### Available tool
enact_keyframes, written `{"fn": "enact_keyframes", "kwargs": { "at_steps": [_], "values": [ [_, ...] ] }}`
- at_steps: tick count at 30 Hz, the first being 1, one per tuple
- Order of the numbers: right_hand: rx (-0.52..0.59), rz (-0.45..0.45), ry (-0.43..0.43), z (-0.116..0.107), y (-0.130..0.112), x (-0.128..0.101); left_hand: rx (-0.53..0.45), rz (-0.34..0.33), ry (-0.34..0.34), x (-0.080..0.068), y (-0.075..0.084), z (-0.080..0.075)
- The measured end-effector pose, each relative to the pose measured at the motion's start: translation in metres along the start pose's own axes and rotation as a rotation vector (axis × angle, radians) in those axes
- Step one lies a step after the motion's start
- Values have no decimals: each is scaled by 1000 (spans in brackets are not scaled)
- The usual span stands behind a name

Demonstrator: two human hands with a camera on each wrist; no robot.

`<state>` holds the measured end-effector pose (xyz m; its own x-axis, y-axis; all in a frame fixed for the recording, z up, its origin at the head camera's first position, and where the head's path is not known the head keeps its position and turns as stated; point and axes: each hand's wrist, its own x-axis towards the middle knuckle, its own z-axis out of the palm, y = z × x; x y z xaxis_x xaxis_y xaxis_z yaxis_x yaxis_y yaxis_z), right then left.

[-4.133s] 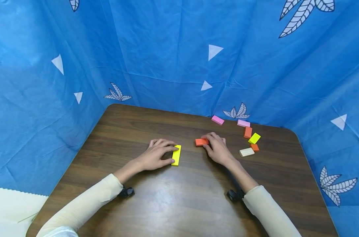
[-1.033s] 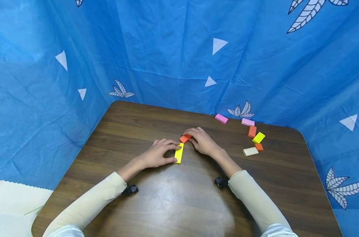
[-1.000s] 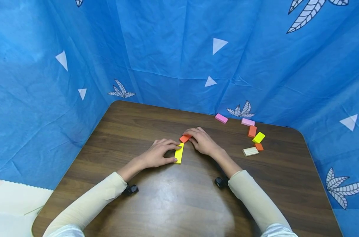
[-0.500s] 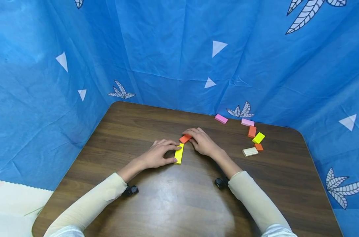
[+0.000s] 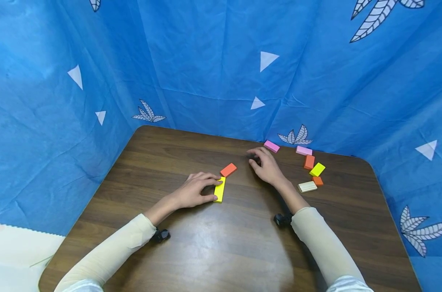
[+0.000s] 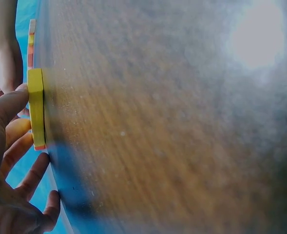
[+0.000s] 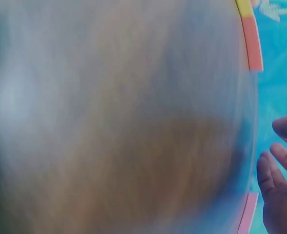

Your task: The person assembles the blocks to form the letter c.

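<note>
We are looking down at the tabletop (image 5: 213, 243), walled on three sides by blue cloth (image 5: 206, 61); we are working from the big things down to the blocks.

Our left hand (image 5: 191, 194) is resting on the wood at the middle, thumb and forefinger pinching the yellow block (image 5: 219, 189) by its two ends; that block is lying flat with its long axis running away from us, toward the far edge; the left wrist view is showing it edge-on against the fingers (image 6: 9, 105).

Our right hand (image 5: 266, 165) is hovering further back and to the right, its fingers loosely curled and holding nothing; the right wrist view is too blurred to add much, though it is showing those fingers (image 7: 277, 170) free of any block.

The orange block (image 5: 228, 170) is lying just beyond the far end of the yellow one, turned slantwise and close to it, possibly touching at the corner; we cannot tell which; it is sitting to the left of the right hand and apart from it, so the left hand is the nearer of the two.

The pink block (image 5: 271, 146) is lying just past the right fingertips, toward the cloth, its long axis slanting across; the right hand is by far the nearer to it.

Further right a small cluster (image 5: 312, 170) of pink, orange, yellow and pale blocks is lying near the edge.
</note>
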<state>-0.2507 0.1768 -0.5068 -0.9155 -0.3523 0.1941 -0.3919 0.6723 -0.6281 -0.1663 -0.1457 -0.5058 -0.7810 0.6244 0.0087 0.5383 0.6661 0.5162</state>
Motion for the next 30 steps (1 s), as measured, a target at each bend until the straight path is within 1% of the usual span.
{"fn": "enact_keyframes", "kwargs": {
  "at_steps": [4, 9, 13, 15, 21, 25, 30],
  "values": [
    [-24, 66, 91, -12, 15, 3, -6, 5, 0, -1, 0, 3],
    [-68, 157, 190, -23, 35, 4, 1, 7, -17, 0, -1, 7],
    [-110, 201, 245, -28, 47, 9, -2, -2, -9, 0, -2, 8],
    [-129, 224, 244, -30, 50, 12, -2, -3, -7, -1, -2, 8],
    [-161, 298, 200, -35, 54, 17, -14, -4, -6, -2, -2, 8],
    [-173, 305, 187, -37, 56, 18, -11, -6, -1, -3, -3, 8],
    [-180, 323, 183, -36, 57, 17, 3, 7, 9, -3, -4, 7]
  ]
}}
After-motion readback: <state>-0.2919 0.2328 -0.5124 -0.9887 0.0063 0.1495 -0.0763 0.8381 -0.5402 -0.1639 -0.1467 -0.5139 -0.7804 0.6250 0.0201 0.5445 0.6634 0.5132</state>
